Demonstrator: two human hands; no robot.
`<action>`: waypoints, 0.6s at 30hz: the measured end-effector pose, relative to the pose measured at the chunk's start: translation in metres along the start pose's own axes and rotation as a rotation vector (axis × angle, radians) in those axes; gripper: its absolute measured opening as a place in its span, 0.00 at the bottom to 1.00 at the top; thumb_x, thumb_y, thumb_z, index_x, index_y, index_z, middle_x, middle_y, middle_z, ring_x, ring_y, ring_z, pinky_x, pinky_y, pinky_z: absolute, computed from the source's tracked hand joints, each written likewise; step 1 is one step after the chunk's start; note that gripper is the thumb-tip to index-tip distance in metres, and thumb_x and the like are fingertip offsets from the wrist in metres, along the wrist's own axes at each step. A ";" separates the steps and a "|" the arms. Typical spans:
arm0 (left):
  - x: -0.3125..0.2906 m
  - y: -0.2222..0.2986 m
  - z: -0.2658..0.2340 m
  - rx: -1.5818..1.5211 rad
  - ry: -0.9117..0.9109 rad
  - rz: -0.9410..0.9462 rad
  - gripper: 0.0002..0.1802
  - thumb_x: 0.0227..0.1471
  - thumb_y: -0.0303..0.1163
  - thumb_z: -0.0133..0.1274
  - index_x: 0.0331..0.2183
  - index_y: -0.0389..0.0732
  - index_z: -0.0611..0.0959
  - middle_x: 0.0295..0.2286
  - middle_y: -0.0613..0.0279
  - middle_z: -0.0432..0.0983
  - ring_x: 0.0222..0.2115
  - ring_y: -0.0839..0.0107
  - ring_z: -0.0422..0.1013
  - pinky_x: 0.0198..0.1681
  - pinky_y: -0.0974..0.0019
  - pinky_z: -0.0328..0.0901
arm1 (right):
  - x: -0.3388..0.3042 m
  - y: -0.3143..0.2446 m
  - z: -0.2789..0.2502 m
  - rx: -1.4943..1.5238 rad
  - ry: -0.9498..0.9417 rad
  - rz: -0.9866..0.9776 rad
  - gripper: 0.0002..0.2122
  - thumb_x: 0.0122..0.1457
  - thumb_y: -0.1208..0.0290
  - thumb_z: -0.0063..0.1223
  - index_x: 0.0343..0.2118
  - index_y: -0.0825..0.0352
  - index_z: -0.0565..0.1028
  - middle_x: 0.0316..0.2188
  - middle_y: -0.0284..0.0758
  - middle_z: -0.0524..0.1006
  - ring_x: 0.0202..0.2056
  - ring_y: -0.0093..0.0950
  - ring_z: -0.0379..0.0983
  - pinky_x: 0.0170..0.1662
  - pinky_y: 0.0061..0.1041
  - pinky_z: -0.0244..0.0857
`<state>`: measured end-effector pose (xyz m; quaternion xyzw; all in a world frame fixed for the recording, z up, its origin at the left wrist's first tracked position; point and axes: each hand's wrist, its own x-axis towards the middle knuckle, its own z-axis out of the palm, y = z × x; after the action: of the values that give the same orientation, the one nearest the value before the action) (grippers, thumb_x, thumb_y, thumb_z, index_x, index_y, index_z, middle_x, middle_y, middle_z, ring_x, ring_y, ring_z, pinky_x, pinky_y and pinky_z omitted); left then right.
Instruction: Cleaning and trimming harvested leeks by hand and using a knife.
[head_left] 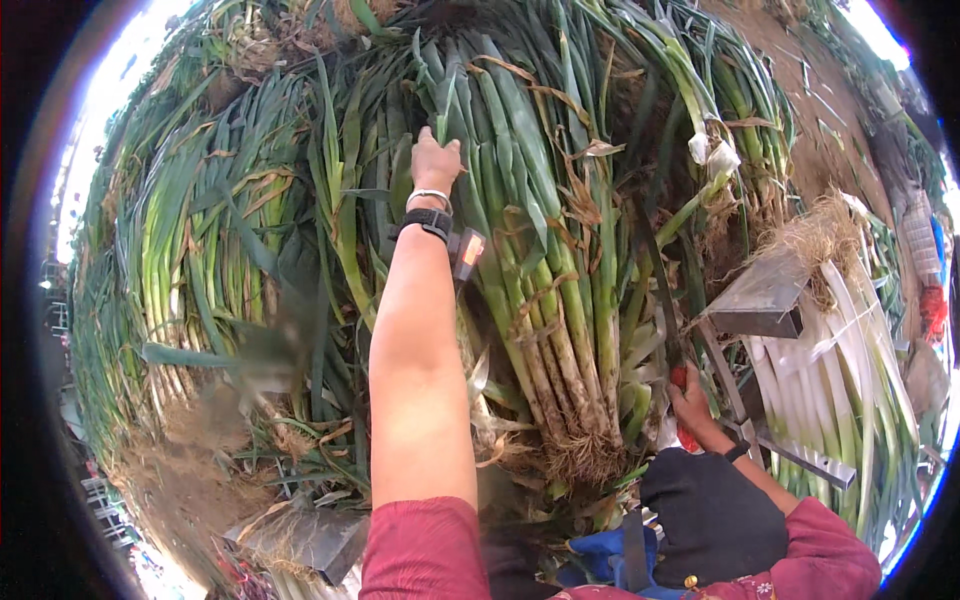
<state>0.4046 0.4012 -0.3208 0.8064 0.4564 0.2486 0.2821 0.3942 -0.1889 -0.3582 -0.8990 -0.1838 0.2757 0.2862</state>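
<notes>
My left arm reaches straight out over a big pile of long green onions. At its end my left hand [436, 162] is closed round the leaves of a green onion [447, 108], whose tips poke out past the fingers. Right below and beside it lies a bundle of thick green onions [540, 290], with soil-stained stems and tangled roots toward me. Close to my body on the right, my right hand [692, 402] grips the red handle of a knife [660, 290]. Its long dark blade points away from me, beside the bundle.
More green onions [190, 250] lie heaped on the left. A metal frame with a flat plate [765, 295] stands at the right, next to peeled white-stemmed onions [840, 370]. Another metal piece [310, 540] sits at the lower left. Brown soil [770, 50] shows at the upper right.
</notes>
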 end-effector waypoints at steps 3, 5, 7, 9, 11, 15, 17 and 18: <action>-0.018 0.040 0.014 0.062 -0.087 -0.011 0.23 0.49 0.35 0.54 0.46 0.33 0.75 0.40 0.45 0.75 0.39 0.55 0.73 0.43 0.57 0.65 | 0.001 0.022 -0.006 -0.037 0.041 0.039 0.28 0.56 0.65 0.48 0.58 0.64 0.55 0.48 0.49 0.69 0.49 0.46 0.67 0.50 0.35 0.60; -0.020 0.030 0.005 -0.165 0.008 -0.068 0.13 0.52 0.35 0.53 0.34 0.34 0.80 0.30 0.53 0.77 0.28 0.61 0.75 0.33 0.60 0.68 | 0.003 0.016 -0.004 -0.026 0.004 0.036 0.27 0.57 0.64 0.48 0.58 0.65 0.55 0.48 0.49 0.69 0.50 0.45 0.67 0.51 0.35 0.60; -0.027 0.021 -0.002 -0.535 0.023 -0.188 0.11 0.53 0.34 0.51 0.30 0.35 0.81 0.26 0.57 0.77 0.21 0.63 0.74 0.25 0.60 0.69 | 0.005 0.012 -0.004 0.010 -0.042 0.048 0.27 0.57 0.64 0.47 0.58 0.65 0.55 0.49 0.50 0.69 0.51 0.45 0.66 0.52 0.34 0.59; -0.033 0.016 -0.008 -0.896 0.024 -0.337 0.11 0.57 0.35 0.48 0.27 0.40 0.79 0.23 0.65 0.74 0.14 0.76 0.66 0.15 0.72 0.59 | 0.003 0.009 -0.002 0.017 -0.035 0.055 0.27 0.57 0.63 0.47 0.58 0.65 0.55 0.49 0.50 0.68 0.51 0.45 0.66 0.52 0.34 0.59; -0.044 0.019 -0.020 -1.098 -0.030 -0.455 0.11 0.57 0.35 0.48 0.26 0.42 0.79 0.23 0.65 0.74 0.13 0.78 0.64 0.13 0.75 0.55 | 0.002 0.014 -0.002 0.048 -0.030 0.062 0.27 0.57 0.63 0.48 0.57 0.67 0.56 0.49 0.49 0.68 0.52 0.43 0.65 0.53 0.32 0.57; -0.075 0.048 -0.045 -1.161 -0.117 -0.272 0.12 0.58 0.37 0.48 0.26 0.42 0.76 0.24 0.66 0.74 0.13 0.80 0.60 0.14 0.77 0.52 | 0.006 0.031 0.005 0.122 -0.014 0.080 0.26 0.57 0.64 0.49 0.55 0.70 0.58 0.48 0.45 0.68 0.52 0.36 0.64 0.54 0.27 0.55; -0.106 0.071 -0.069 -1.051 -0.198 -0.129 0.13 0.58 0.37 0.47 0.26 0.40 0.77 0.21 0.68 0.71 0.13 0.83 0.56 0.14 0.77 0.49 | 0.006 0.039 0.009 0.139 -0.005 0.076 0.25 0.57 0.65 0.49 0.55 0.70 0.59 0.47 0.44 0.69 0.50 0.35 0.65 0.54 0.27 0.56; -0.122 0.079 -0.083 -1.003 -0.239 -0.082 0.14 0.59 0.38 0.46 0.25 0.41 0.76 0.20 0.69 0.70 0.13 0.84 0.55 0.14 0.77 0.48 | 0.007 0.040 0.009 0.145 -0.010 0.056 0.25 0.56 0.65 0.49 0.55 0.70 0.59 0.47 0.43 0.69 0.49 0.34 0.65 0.53 0.27 0.56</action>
<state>0.3411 0.2794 -0.2250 0.5762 0.2770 0.3315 0.6938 0.4015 -0.2124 -0.3922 -0.8795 -0.1395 0.3005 0.3417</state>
